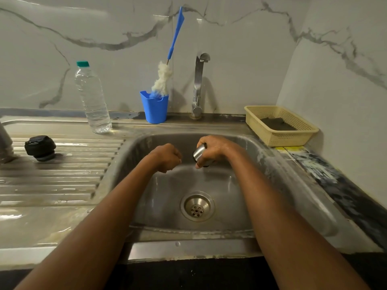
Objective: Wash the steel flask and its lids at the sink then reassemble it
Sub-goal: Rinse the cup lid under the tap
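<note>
Head view, steel cap: held over the sink basin, below the tap, tilted, its steel end turned toward my left side.
Head view, right hand: fingers wrapped over the cap from above, thumb under it.
Head view, left hand: curled in a fist just beside the cap, not touching it. I see nothing in it.
Head view, black lid: standing on the ribbed desk, well apart to my left, so the left hand is nearer.
Head view, flask: probably the grey cylinder at the far left edge, mostly cut off.
Next, I judge: free left hand reaches left for the remaining parts.
</note>
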`<state>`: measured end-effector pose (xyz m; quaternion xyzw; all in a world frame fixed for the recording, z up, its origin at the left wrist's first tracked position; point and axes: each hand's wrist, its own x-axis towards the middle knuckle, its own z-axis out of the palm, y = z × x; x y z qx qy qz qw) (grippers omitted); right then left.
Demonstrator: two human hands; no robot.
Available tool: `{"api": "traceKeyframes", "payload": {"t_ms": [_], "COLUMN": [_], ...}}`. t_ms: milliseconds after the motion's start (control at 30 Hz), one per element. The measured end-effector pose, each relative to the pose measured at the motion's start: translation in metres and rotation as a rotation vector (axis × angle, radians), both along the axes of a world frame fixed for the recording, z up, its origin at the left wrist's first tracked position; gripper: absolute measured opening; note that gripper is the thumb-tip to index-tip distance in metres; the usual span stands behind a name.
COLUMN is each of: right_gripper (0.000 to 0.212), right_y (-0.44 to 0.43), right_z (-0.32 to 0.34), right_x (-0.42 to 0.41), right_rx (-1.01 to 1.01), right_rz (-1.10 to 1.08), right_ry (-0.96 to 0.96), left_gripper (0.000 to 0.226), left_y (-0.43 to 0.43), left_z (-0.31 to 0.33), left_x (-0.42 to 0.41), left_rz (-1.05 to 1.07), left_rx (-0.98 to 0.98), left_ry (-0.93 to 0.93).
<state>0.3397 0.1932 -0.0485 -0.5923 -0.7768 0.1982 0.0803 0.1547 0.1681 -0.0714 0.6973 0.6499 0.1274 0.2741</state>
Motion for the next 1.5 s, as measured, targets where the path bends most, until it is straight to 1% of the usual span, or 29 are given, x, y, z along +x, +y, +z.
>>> {"api": "traceKeyframes", "payload": {"t_ms": [100,133,233,267,367,400,467,500,567,600,633,700,733,767,800,867,933,1000,1067,1133,1200,1233,1300,1400,1500], "right_gripper": [0.049,0.049,0.047,0.047,0.046,0.046,0.046,0.046,0.047,0.047,0.046,0.044,0.045,0.046,0.048,0.051,0.049,0.049,0.053,0.057,0.063,0.063,0.054,0.043,0.023], "right_y": [0.002,0.002,0.000,0.000,0.000,-0.001,-0.003,-0.004,-0.003,-0.003,-0.004,-0.008,-0.011,-0.013,-0.014,-0.022,-0.036,-0.047,-0.051,-0.053,-0.055,-0.058,-0.062,-0.067,-0.066], "right_z": [0.007,0.007,0.000,0.000,0.005,0.005,0.003,0.000,0.000,0.001,0.002,0.002,0.005,0.013,0.023,0.047,0.064,0.069,0.069,0.071,0.075,0.079,0.083,0.082,0.071], "right_x": [-0.002,-0.003,-0.001,-0.001,0.000,-0.001,-0.002,-0.003,-0.002,-0.001,0.000,0.001,-0.001,-0.002,-0.005,-0.015,-0.032,-0.054,-0.081,-0.110,-0.142,-0.159,-0.190,-0.234,-0.262], "right_rx": [0.141,0.159,0.060,0.060,0.181,0.167,0.083,0.085,0.162,0.173,0.139,0.023,0.010,0.043,0.102,0.194,0.169,0.102,0.066,0.078,0.092,0.102,0.125,0.120,0.042], "right_rz": [-0.041,-0.050,-0.036,-0.036,-0.105,-0.104,-0.063,-0.062,-0.106,-0.118,-0.104,-0.075,-0.079,-0.088,-0.105,-0.124,-0.105,-0.063,-0.023,0.028,0.093,0.137,0.210,0.268,0.292], "right_ry": [0.138,0.151,0.046,0.053,0.211,0.199,0.090,0.083,0.190,0.212,0.170,0.027,0.015,0.055,0.135,0.341,0.541,0.625,0.582,0.496,0.466,0.457,0.408,0.367,0.352], "left_gripper": [0.029,0.028,0.026,0.025,0.024,0.024,0.025,0.025,0.025,0.025,0.024,0.022,0.022,0.023,0.025,0.035,0.057,0.075,0.082,0.077,0.068,0.072,0.081,0.068,0.060], "left_y": [0.001,0.001,0.002,0.003,0.003,0.003,0.004,0.003,0.003,0.002,0.001,-0.003,-0.006,-0.007,-0.009,-0.016,-0.025,-0.037,-0.051,-0.065,-0.079,-0.085,-0.094,-0.102,-0.106], "left_z": [-0.001,-0.001,-0.002,-0.003,-0.003,-0.003,-0.003,-0.003,-0.002,-0.001,-0.001,0.005,0.010,0.016,0.021,0.032,0.042,0.051,0.060,0.066,0.070,0.071,0.073,0.069,0.060], "left_x": [-0.002,-0.002,-0.003,-0.003,-0.003,-0.003,-0.003,-0.003,-0.003,-0.002,-0.001,0.000,-0.001,-0.003,-0.004,-0.009,-0.020,-0.037,-0.061,-0.085,-0.110,-0.123,-0.144,-0.173,-0.191], "left_rz": [0.008,0.011,0.017,0.019,0.020,0.019,0.015,0.013,0.016,0.016,0.014,0.006,0.007,0.006,0.002,-0.011,-0.002,0.026,0.044,0.069,0.134,0.173,0.234,0.310,0.414], "left_rx": [0.004,0.003,0.007,0.008,0.004,0.003,0.011,0.015,0.017,0.016,0.022,0.058,0.089,0.125,0.154,0.181,0.200,0.250,0.330,0.388,0.465,0.508,0.553,0.554,0.507], "left_ry": [0.003,0.005,0.007,0.005,0.010,0.012,0.015,0.013,0.002,-0.006,-0.013,-0.022,-0.024,-0.023,-0.017,0.009,0.010,-0.061,-0.083,-0.091,-0.128,-0.154,-0.180,-0.171,-0.125]}}
